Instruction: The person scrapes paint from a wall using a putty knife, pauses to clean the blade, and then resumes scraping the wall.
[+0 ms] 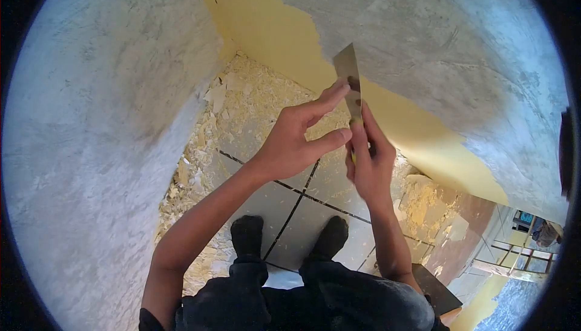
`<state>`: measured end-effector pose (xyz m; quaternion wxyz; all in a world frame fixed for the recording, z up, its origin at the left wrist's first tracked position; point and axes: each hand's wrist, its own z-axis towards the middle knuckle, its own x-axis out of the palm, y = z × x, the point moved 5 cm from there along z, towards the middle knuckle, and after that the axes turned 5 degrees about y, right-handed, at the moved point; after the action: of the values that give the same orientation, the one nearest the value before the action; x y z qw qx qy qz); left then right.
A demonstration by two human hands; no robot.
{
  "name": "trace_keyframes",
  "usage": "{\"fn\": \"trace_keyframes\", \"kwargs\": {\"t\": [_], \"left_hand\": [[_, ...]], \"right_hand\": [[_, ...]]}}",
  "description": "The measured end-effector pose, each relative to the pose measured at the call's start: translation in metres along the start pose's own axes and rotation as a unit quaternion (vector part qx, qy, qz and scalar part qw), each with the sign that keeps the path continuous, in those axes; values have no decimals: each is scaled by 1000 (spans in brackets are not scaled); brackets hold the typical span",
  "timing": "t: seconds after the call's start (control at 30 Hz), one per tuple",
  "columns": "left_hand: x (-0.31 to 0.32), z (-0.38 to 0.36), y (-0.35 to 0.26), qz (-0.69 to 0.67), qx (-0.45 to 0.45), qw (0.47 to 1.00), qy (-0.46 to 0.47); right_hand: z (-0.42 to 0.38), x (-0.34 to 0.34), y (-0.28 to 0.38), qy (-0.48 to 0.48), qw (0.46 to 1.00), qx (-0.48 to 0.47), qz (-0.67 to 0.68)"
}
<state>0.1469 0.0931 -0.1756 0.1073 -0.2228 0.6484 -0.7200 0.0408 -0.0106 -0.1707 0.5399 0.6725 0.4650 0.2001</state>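
Observation:
My right hand (374, 160) is wrapped round the handle of a putty knife (347, 65), its wide metal blade pointing up and away from me. A bit of yellow-green shows on the handle between the fingers. Beside it, my left hand (296, 137) has its fingers and thumb apart, with the fingertips right at the blade's lower part and the thumb tip near the handle. Behind the blade is the wall (411, 22), mostly bare grey, with a band of yellow paint (272, 28) along its lower part.
Yellow and white paint flakes (242, 89) cover the tiled floor (275, 207) along the wall bases. A second scraped wall (91, 119) rises at the left. My dark-socked feet (247, 237) stand on the tiles. A brown board (439, 207) with yellow scraps and a rack (526, 246) lie to the right.

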Motion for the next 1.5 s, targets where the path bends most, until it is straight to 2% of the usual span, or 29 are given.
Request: {"fn": "trace_keyframes", "kwargs": {"t": [0.03,0.1,0.17,0.27,0.3,0.37,0.4,0.43,0.47,0.5,0.57,0.63,0.77,0.83,0.97,1.03,1.13,1.23,1.33,1.43,1.5], "left_hand": [[0,0,2,-7,-4,1000,-2],[3,0,7,-17,-8,1000,-4],[3,-2,9,-21,18,999,-23],[2,-2,-5,2,30,999,-12],[1,-1,-3,4,33,999,-13],[0,-2,9,-34,11,998,-44],[0,-1,10,-35,12,998,-43],[-3,-1,11,-69,0,996,-64],[-7,-3,12,-102,-15,991,-85],[-10,-6,9,-99,-17,991,-86],[-16,-9,3,-36,-35,995,-84],[-20,-8,4,-39,-26,995,-87],[-13,-2,12,-47,-24,996,-68],[-5,-1,14,-41,-24,997,-59],[-5,-2,7,-33,-24,998,-48],[-9,-5,12,-44,-31,997,-54],[-8,-8,15,-51,-50,996,-59],[-6,-6,12,-45,-46,996,-55],[-7,-5,13,-49,-33,997,-57],[-5,-4,16,-44,-21,997,-54],[-5,-2,11,-31,-7,998,-52]], "right_hand": [[6,3,-8,-1,1000,2,-2],[25,14,-15,14,992,-119,-27],[18,8,-7,17,994,-107,-18],[-4,0,4,20,1000,11,20],[10,3,-3,21,1000,8,20],[42,17,-12,32,988,-142,-54],[46,26,-12,40,980,-174,-87],[43,24,-12,40,980,-173,-87],[32,23,-1,42,989,-133,-52],[22,24,6,44,995,-93,-17],[2,19,5,39,995,-88,-1],[-11,16,-8,56,998,16,23],[16,9,-17,19,1000,13,18],[15,12,-10,19,997,-73,-19],[3,7,-3,11,999,-34,41],[25,7,-21,18,999,-28,-29],[19,15,-9,22,996,-81,-31],[-2,9,5,17,997,-62,32],[27,10,-13,24,998,-55,-27],[21,15,-12,37,995,-81,-52],[6,9,-1,31,997,-61,-21]]}}
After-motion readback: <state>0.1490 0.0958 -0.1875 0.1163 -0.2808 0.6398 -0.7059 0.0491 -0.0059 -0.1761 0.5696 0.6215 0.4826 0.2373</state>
